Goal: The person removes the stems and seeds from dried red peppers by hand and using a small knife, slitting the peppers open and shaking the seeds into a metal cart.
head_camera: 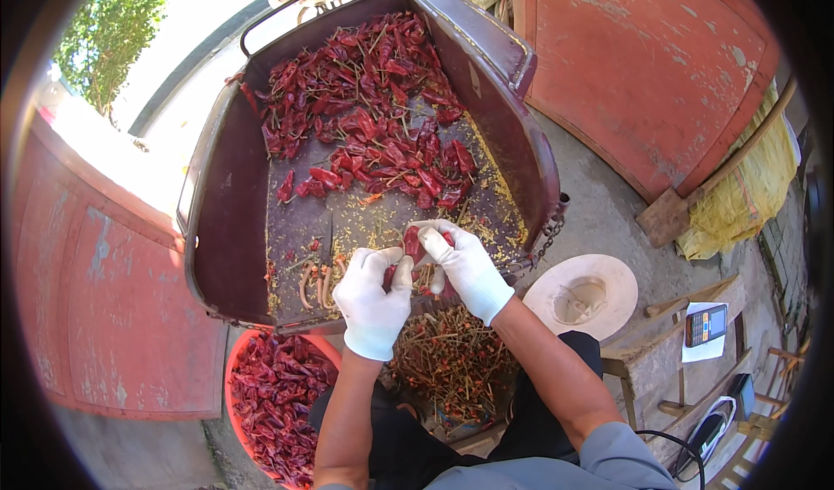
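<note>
My left hand [376,294] and my right hand [459,259], both in white knit gloves, meet over the near edge of a dark red metal cart bed [547,158]. Between them is a dried red chili pepper [413,242], pinched by the right fingers, its lower end by the left fingertips. More red shows between the left thumb and fingers. Dried red chilies [391,158] with stems lie heaped at the bed's far side, with yellow seeds scattered round them. Stalks and stem ends [449,366] are piled below my hands. To the left, a pink-rimmed tub [232,386] holds dried chilies.
A straw-coloured hat [619,281] lies right of the cart. Beyond it, a wooden bench [651,366] bears a handheld keypad device [705,325] on paper. Worn red panels [638,66] flank the cart, and yellow sacks [736,210] lean at the far right. A chain [550,236] hangs at the cart's near right corner.
</note>
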`<state>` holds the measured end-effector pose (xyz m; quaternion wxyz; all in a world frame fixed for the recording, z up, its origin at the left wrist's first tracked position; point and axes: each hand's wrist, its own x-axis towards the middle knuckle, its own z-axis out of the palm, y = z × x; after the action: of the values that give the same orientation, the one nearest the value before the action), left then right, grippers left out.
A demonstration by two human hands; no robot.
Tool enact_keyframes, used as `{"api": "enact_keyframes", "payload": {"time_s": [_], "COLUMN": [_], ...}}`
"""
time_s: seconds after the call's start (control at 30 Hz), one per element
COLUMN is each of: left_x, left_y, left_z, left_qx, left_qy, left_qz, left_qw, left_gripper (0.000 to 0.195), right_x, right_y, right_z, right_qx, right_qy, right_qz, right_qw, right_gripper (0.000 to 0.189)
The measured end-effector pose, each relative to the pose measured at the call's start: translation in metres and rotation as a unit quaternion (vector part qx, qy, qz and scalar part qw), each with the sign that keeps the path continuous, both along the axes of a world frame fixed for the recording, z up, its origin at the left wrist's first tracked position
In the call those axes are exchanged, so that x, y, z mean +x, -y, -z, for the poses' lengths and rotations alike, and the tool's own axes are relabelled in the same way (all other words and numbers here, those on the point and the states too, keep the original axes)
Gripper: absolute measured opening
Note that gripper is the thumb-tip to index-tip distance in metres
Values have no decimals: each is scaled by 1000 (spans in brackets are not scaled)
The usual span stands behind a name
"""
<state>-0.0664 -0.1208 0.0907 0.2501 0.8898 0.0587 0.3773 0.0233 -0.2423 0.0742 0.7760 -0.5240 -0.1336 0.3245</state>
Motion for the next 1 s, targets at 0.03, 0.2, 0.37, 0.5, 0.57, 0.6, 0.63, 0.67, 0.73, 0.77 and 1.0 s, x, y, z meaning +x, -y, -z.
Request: {"api": "enact_keyframes", "payload": {"time_s": [0.03, 0.2, 0.37, 0.5, 0.57, 0.6, 0.63, 0.67, 0.73, 0.77, 1.0], "left_x": [0, 1, 8, 11, 7, 6, 7, 9, 7, 8, 1], "left_y": [1, 0, -12, -12, -6, -2, 0, 2, -2, -2, -14], "left_z": [0, 5, 16, 22, 11, 4, 2, 0, 4, 4, 0], "left_qx": [31, 76, -12, -71, -388, -532, -585, -636, -682, -645, -457], "left_qy": [-4, -18, -6, -8, -62, -87, -64, -42, -19, -17, -78], "left_qz": [-2, -15, -16, -22, 6, 21, 33, 45, 87, 77, 94], "left_qw": [1000, 997, 1000, 997, 920, 842, 808, 770, 726, 760, 881], "left_gripper": [17, 17, 10, 11, 14, 16, 17, 17, 17, 17, 21], "right_x": [-2, -7, -9, -15, -15, -15, -15, -15, -13, -13, -6], "right_y": [0, 1, -1, -3, -2, -1, -1, -2, -7, -8, -3], "right_z": [-2, -9, -7, -7, -6, -7, -8, -4, 6, 8, 2], "right_qx": [-40, -105, -101, -73, -42, -21, -1, 35, 107, 133, 100], "right_qy": [17, 22, 22, 36, 25, 8, -8, -39, -99, -135, -219], "right_qz": [2, 2, 1, 29, 30, 24, 18, 10, -9, -13, 0], "right_qw": [999, 994, 995, 996, 998, 999, 1000, 999, 989, 982, 971], "right_gripper": [35, 34, 24, 21, 21, 21, 21, 20, 19, 18, 20]}}
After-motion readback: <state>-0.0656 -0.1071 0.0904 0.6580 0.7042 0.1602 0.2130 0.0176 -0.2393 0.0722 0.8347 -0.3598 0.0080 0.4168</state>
